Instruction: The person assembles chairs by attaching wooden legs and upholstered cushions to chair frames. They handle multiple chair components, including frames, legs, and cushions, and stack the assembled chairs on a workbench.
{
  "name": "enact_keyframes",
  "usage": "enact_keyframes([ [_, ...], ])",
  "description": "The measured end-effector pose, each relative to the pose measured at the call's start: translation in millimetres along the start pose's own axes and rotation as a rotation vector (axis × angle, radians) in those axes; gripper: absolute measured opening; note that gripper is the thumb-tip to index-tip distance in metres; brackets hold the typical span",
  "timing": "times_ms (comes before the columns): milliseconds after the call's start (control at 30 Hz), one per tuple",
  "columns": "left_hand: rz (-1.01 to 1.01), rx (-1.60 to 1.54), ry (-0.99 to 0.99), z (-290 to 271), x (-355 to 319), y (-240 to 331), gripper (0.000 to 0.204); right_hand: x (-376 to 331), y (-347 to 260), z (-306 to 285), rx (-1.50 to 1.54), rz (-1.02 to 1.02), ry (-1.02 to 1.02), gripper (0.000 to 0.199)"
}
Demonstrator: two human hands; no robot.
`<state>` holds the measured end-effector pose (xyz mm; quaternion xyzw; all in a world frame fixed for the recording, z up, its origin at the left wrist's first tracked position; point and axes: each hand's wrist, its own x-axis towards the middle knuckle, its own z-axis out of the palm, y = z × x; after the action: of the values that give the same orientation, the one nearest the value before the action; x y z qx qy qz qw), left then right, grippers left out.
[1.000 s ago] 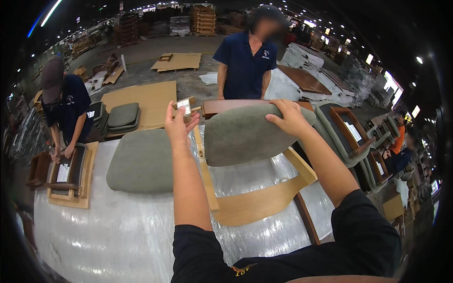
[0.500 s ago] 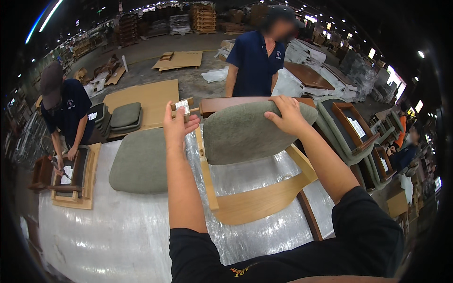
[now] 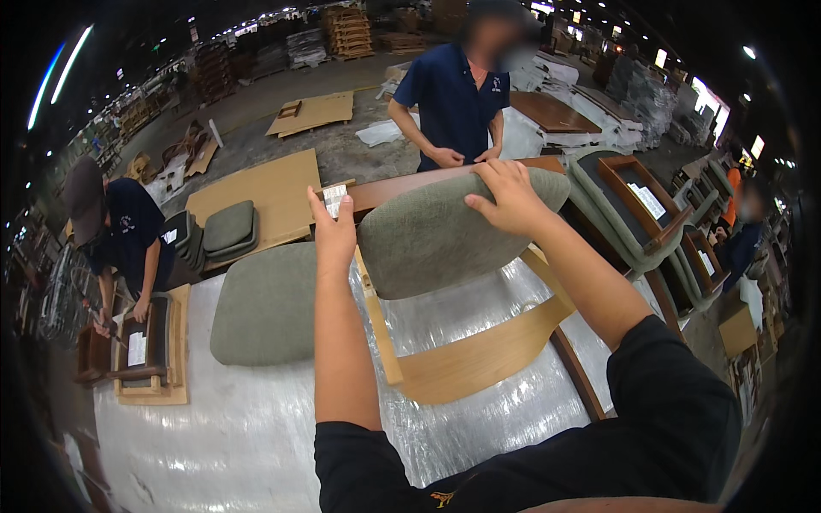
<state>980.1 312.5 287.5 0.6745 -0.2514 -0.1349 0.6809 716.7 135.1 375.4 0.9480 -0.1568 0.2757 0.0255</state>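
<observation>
My right hand [image 3: 511, 197] grips the upper edge of a grey-green upholstered seat cushion [image 3: 449, 235], thumb on the near face. The cushion is tilted up over a light wooden chair frame [image 3: 479, 363] with a broad curved rail, lying on the plastic-covered table. My left hand [image 3: 335, 231] closes on the wooden end bearing a white label [image 3: 334, 198], just left of the cushion; its fingers are partly hidden. A second grey-green cushion [image 3: 261, 303] lies flat beside my left forearm. Behind the held cushion runs a dark brown wooden board [image 3: 376, 190].
At the left a co-worker works with a tool on a small framed seat [image 3: 144, 346]. Another person [image 3: 462, 94] stands across the table. Stacked cushions [image 3: 229, 229] sit on cardboard [image 3: 286, 184] at the back left; more framed seats [image 3: 629, 205] are stacked at the right.
My left fingers have closed in around the labelled wooden end. The person across has brought both hands together at the waist. My right hand still holds the cushion; the view has shifted slightly.
</observation>
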Motion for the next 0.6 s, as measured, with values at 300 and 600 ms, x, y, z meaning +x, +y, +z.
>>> enact_keyframes([
  [300, -0.092, -0.504, 0.447, -42.4, -16.4, -2.7, 0.061, 25.9, 21.1, -1.7, 0.069, -0.105, -0.180, 0.056],
  [600, -0.043, 0.036, 0.141, -1.5, -215.5, -62.8, 0.069, 65.5, 55.5, -25.4, 0.297, -0.140, -0.012, 0.047],
])
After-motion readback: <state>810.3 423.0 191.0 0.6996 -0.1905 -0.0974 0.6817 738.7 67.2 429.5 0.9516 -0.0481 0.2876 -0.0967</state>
